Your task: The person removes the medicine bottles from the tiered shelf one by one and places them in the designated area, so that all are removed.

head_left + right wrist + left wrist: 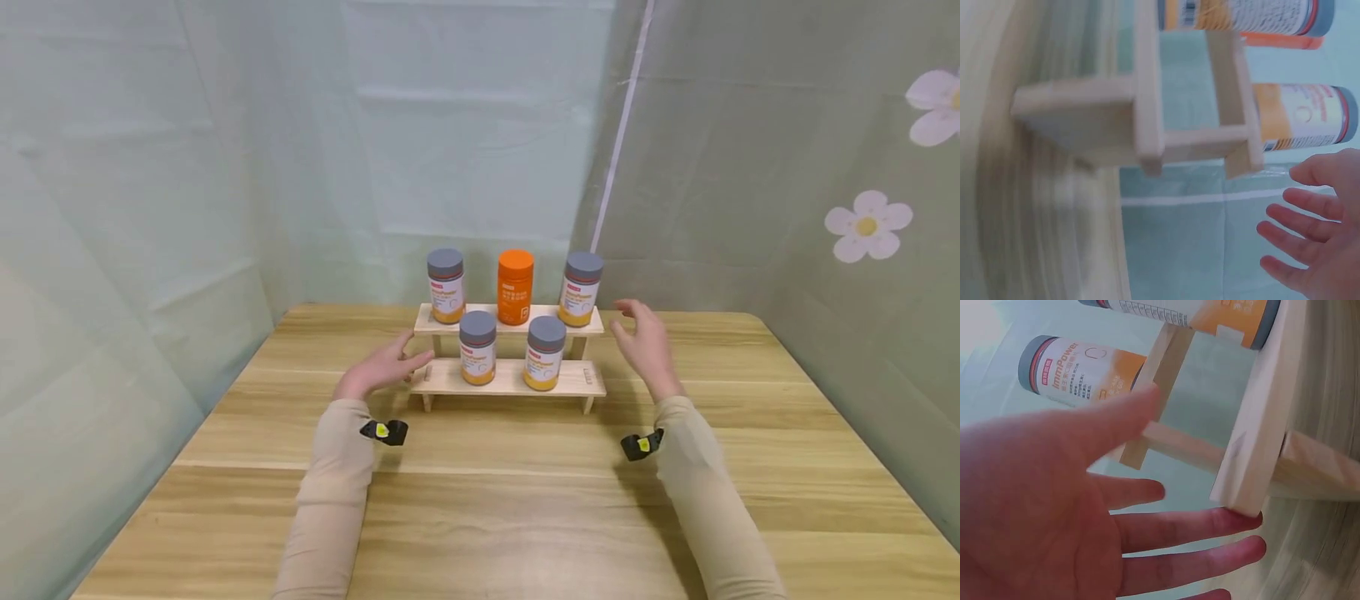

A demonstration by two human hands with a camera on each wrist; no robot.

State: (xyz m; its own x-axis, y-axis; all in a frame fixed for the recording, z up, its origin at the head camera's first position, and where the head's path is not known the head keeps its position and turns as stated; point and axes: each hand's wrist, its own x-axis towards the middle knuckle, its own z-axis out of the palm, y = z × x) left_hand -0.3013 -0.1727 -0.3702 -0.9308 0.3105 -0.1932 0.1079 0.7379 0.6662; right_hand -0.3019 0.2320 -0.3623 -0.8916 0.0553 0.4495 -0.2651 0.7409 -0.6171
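A two-tier wooden stand (510, 388) holds several supplement bottles. On its upper tier are a grey-capped bottle (447, 286) at left, an orange bottle (515, 287) in the middle and another grey-capped bottle (581, 289) at right. Two more grey-capped bottles, one left (478, 348) and one right (544, 353), stand on the lower tier. My left hand (385, 364) is at the stand's left end, fingers straight; in the left wrist view its fingertips (1238, 520) appear at the end of a shelf board. To the stand's right, my right hand (647, 343) is apart from it, fingers loosely extended.
The stand rests toward the back of a wood-grain table (480, 517). Behind it hangs a pale cloth (480, 125), with a flower-printed grey cloth (750, 167) at right. Each wrist carries a small black camera, one at left (385, 432) and one at right (642, 445).
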